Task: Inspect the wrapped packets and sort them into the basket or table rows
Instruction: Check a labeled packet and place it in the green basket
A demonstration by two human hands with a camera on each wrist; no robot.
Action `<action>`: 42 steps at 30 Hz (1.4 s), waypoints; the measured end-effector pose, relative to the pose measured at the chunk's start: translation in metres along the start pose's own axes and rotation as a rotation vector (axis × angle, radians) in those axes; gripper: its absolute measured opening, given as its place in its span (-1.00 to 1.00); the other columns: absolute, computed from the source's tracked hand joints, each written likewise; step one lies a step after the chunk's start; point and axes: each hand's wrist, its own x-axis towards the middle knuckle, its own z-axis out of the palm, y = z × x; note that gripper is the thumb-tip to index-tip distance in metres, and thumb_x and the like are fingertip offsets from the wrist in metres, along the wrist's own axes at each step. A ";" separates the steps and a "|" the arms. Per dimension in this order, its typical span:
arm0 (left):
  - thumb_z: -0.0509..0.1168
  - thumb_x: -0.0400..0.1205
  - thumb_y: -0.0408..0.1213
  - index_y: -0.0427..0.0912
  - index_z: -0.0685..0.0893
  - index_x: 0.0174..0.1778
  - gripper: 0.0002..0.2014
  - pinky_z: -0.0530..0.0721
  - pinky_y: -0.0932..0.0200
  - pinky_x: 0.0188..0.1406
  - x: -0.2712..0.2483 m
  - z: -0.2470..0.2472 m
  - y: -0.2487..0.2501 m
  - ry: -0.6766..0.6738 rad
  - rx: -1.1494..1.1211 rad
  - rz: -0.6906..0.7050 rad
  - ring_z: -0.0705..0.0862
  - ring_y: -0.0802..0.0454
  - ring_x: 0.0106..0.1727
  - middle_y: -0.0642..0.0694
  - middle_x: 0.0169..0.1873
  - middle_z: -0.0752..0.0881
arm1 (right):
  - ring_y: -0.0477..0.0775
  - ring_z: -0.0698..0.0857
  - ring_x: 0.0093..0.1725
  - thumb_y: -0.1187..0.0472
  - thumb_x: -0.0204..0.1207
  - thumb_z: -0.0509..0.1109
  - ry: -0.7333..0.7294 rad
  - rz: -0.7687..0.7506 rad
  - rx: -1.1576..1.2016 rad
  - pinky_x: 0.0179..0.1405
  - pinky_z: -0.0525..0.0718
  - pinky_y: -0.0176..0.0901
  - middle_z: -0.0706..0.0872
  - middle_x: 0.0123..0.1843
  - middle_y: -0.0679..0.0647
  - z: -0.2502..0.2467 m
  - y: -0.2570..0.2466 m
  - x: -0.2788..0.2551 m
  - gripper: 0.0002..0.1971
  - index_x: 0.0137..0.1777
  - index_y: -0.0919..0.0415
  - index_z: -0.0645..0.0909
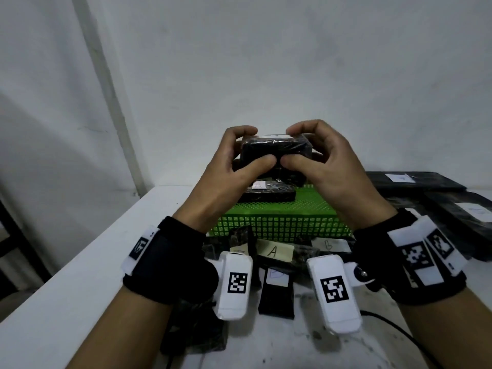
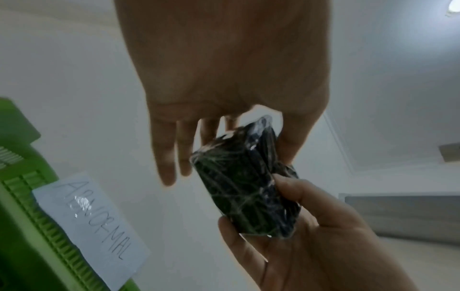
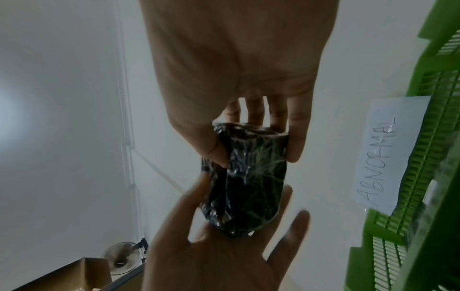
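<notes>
Bare white wall [image 1: 266, 62], white table [image 1: 80, 262]

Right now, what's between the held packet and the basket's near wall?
In the head view, another wrapped packet with a white label lies in the green basket, below the held packet that the left hand and right hand grip.

Head view down over table [image 1: 80, 249]; both wrist views upward, close, sharing packet [image 2: 246, 189].
</notes>
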 end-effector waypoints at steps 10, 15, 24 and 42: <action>0.39 0.49 -0.27 -0.10 0.58 0.16 -0.69 0.67 0.05 -0.21 0.004 -0.003 -0.003 0.040 -0.140 -0.004 0.74 0.09 -0.10 0.03 0.02 0.69 | -0.05 0.79 0.20 -0.11 0.51 0.53 -0.160 0.238 0.130 0.05 0.84 0.10 0.75 0.26 -0.10 -0.011 -0.004 0.002 -0.51 0.43 -0.16 0.57; 0.42 0.46 -0.35 -0.05 0.58 0.10 -0.68 0.69 0.12 -0.17 0.002 -0.002 -0.006 -0.018 -0.114 0.024 0.75 0.09 -0.17 0.04 0.04 0.69 | 0.01 0.83 -0.10 0.28 0.54 0.52 -0.066 0.242 0.147 -0.28 0.82 -0.04 0.81 0.07 0.14 -0.007 -0.001 0.001 -0.75 0.19 0.17 0.65; 0.36 0.63 0.00 0.00 0.54 0.35 -0.60 0.76 0.08 -0.02 0.002 -0.006 0.002 -0.014 -0.143 -0.111 0.79 0.04 0.08 0.05 0.18 0.71 | -0.02 0.78 0.01 0.39 0.42 0.63 -0.108 -0.023 0.056 -0.14 0.79 -0.10 0.70 0.18 -0.01 -0.010 0.000 0.000 -0.60 0.12 0.04 0.57; 0.38 0.34 -0.49 -0.13 0.60 0.09 -0.59 0.74 0.21 -0.16 -0.001 -0.004 -0.003 -0.018 0.021 0.053 0.73 0.20 0.01 -0.04 0.14 0.68 | 0.17 0.80 0.13 0.39 0.14 0.63 -0.023 0.101 0.012 0.06 0.83 0.33 0.79 0.15 0.10 -0.004 0.006 0.002 -0.68 -0.23 0.01 0.67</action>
